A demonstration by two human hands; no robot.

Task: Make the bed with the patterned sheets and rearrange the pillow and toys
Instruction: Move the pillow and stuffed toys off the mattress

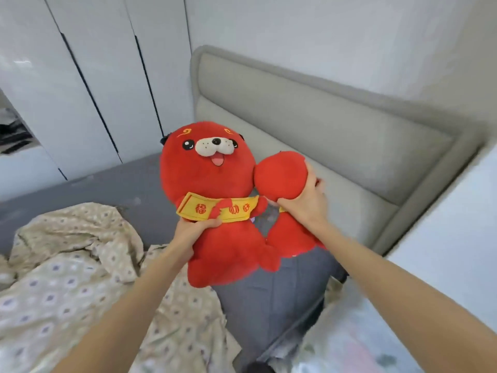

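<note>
A large red plush dog (209, 179) with a yellow banner across its chest faces me, held up over the bed. My left hand (193, 232) grips it at the banner and body. A second, smaller red plush toy (282, 176) hangs beside it on the right, its back to me. My right hand (306, 203) grips that toy at the neck. The patterned beige sheet (67, 278) lies crumpled on the left part of the bed. A grey pillow (271, 297) lies below the toys on the grey mattress (129, 184).
A padded grey headboard (309, 111) runs behind the toys. White wardrobe doors (94, 76) stand at the back left. A white surface (443, 224) borders the bed on the right. More light patterned fabric (349, 340) lies at the lower right.
</note>
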